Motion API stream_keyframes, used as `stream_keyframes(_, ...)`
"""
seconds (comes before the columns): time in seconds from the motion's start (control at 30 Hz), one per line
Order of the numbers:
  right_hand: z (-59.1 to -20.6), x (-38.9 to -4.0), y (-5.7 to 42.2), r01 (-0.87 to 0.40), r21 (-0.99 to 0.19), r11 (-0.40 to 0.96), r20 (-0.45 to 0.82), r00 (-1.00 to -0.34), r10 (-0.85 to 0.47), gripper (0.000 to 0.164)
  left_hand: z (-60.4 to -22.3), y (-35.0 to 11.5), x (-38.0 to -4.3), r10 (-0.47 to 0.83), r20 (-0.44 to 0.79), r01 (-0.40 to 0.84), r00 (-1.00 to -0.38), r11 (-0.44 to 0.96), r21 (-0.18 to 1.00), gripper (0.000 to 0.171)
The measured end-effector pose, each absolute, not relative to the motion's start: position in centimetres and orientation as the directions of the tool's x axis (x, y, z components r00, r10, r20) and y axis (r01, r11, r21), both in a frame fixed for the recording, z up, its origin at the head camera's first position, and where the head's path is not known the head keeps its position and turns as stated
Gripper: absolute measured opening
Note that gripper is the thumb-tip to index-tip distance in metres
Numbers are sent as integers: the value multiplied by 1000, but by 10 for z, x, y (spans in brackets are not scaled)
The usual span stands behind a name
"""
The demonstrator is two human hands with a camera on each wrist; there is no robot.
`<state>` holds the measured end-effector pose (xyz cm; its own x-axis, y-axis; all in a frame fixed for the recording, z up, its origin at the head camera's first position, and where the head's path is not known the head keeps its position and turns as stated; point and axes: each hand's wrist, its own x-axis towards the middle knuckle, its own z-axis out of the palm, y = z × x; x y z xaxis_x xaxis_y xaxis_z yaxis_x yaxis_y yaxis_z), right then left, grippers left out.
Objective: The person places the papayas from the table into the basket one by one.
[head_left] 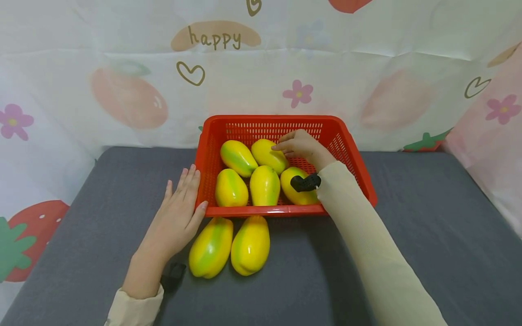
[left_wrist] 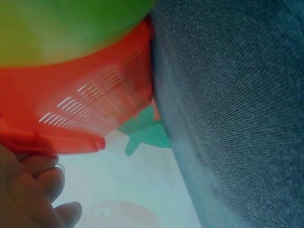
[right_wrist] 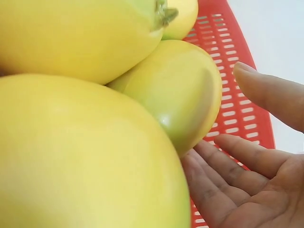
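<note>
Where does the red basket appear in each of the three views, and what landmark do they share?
Head: red basket near the centre.
Left wrist: basket in the left half, partly hidden by fruit.
Right wrist: basket right of centre, behind fruit and right hand.
Shared landmark: yellow-green fruit, though not necessarily the same piece.

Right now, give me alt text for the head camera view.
A person's right hand reaches into a red basket holding five yellow-green fruits, while the left hand touches its near-left corner. Two more fruits lie on the gray tabletop in front.
</note>
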<state>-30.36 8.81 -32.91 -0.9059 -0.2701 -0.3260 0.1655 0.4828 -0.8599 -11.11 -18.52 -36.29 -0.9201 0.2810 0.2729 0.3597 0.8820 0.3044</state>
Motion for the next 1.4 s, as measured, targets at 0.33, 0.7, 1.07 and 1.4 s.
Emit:
stream_keyframes(0.33,-327,-301,90,150,-881,448,-287,-924,-254,42,-363,-186,-112,282,268,358,-921,884,299,69)
stream_keyframes(0.7,-319,-297,89,178,-912,370,-278,-930,-239,36,-363,-187,-111,288,274,367,-917,878,306,68)
stream_keyframes(1.07,-300,-280,99,93,-953,287,-198,-912,-360,43,-363,-185,-113,283,266,359,-921,882,304,69)
stream_keyframes(1.4,-289,-256,106,29,-958,286,-151,-898,-413,41,-362,-185,-112,281,264,355,-923,887,296,69)
